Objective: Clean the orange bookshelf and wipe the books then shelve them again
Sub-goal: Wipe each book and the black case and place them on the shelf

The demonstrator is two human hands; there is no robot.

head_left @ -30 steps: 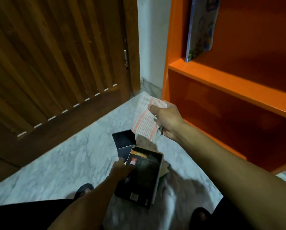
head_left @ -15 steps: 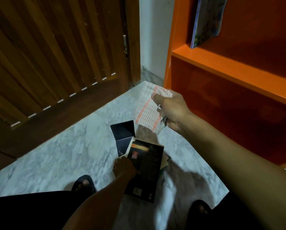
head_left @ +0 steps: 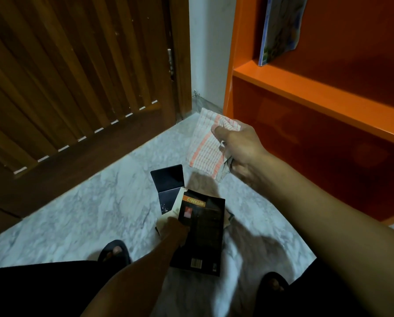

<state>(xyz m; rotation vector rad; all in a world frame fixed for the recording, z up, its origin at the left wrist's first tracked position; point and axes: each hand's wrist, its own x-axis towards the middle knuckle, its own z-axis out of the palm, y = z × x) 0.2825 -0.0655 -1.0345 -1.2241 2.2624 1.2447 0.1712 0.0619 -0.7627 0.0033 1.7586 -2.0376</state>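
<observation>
Wooden door on the left: dark vertical slats, ridged, satin finish. Marble floor below it, pale with grey veins, smooth and likely slick under the sandals.

Our left hand is down at the book pile on the floor, fingers curled round the left edge of the black book, which carries an orange title band and a barcode near its bottom edge. Glossy card cover, flat rectangle, tilted up off the pile. Under it sit a dark glossy-covered book and some lighter pages; how many books in total we can't tell.

Step in hand, as we read it: lift the black book and wipe it. To do it well: grip deeper along the spine so the thin cover doesn't flex, bring it up to the cloth, wipe flat faces first, then the edges, in one direction.

Our right hand hangs above the pile, near the shelf, fist clamped on the cloth. White woven weave, orange stripes, soft and crumpled, loose end hanging.

Orange bookshelf on the right: smooth painted boards, square edges, slight sheen. One thin blue book leans on the upper shelf; the lower bay shows no books in view.
</observation>
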